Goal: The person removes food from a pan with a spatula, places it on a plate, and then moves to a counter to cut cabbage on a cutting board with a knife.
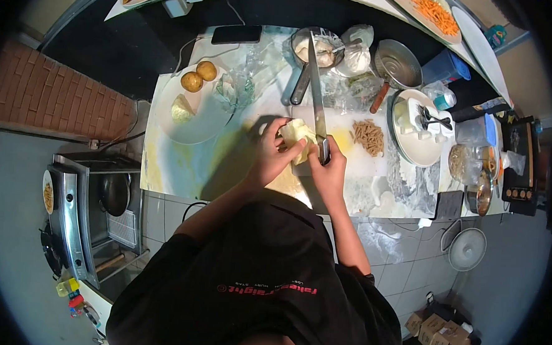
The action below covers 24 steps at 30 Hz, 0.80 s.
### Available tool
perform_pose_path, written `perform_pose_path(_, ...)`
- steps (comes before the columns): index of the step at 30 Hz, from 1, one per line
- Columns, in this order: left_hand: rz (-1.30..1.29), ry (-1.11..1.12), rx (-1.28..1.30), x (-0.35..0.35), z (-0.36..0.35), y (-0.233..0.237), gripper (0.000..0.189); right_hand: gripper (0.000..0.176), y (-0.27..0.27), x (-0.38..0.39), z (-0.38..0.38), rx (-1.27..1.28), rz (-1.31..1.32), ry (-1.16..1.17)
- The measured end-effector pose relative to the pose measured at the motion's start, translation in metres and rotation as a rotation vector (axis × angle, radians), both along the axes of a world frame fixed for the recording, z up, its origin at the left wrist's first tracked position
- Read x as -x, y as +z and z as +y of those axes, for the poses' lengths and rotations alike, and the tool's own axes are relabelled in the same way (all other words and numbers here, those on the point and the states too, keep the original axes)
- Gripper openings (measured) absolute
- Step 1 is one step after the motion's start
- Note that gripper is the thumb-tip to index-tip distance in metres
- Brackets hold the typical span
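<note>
My left hand (269, 153) is closed around a pale yellow-green piece of cabbage (295, 131) above the white cutting board (344, 118). In my right hand (328, 170) is the handle of a long kitchen knife (317, 100), its blade pointing away from me toward the back of the table. The fingertips of my right hand are right at the cabbage's edge. A heap of thin brown strips (368, 138) lies on the right side of the board. To the left, a white plate (172, 129) bears a cabbage wedge (182, 109) and two round potatoes (192, 81).
A pan of white mixture (298, 49) stands at the back, beside a metal pot (399, 63) with a wooden handle. A plate with white blocks and black utensils (414, 151) is at right. A phone (236, 35) lies back left. A stove (73, 224) stands left of the table.
</note>
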<state>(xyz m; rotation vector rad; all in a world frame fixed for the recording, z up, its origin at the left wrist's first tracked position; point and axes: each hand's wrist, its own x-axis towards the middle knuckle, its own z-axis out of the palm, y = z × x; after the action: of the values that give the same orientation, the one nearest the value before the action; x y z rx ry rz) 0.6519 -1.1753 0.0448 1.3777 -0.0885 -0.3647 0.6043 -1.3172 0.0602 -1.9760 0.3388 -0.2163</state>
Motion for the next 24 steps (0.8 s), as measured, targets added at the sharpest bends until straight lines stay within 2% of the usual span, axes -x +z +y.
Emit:
perform_pose_path(7,-0.060,-0.080,0.089,0.003,0.002,0.003,0.049,0.017,-0.001,-0.002,0.000,-0.064,-0.047,-0.082)
perform_pose_path(9,-0.012,-0.170,0.086,0.001,0.008,0.010,0.048,0.016,-0.001,-0.002,-0.006,-0.089,-0.069,-0.097)
perform_pose_path(15,-0.074,-0.274,0.359,0.000,0.017,0.021,0.052,0.019,0.033,0.009,-0.013,-0.235,-0.071,-0.072)
perform_pose_path(18,-0.097,-0.306,0.382,0.002,0.019,0.035,0.055,0.022,0.056,0.017,-0.011,-0.465,-0.007,-0.097)
perform_pose_path(21,-0.157,-0.312,0.434,0.002,0.018,0.046,0.047,0.024,0.069,0.022,-0.010,-0.463,-0.026,-0.085)
perform_pose_path(24,-0.091,-0.286,0.414,0.007,0.017,0.060,0.049,0.024,0.076,0.027,-0.009,-0.466,-0.074,-0.108)
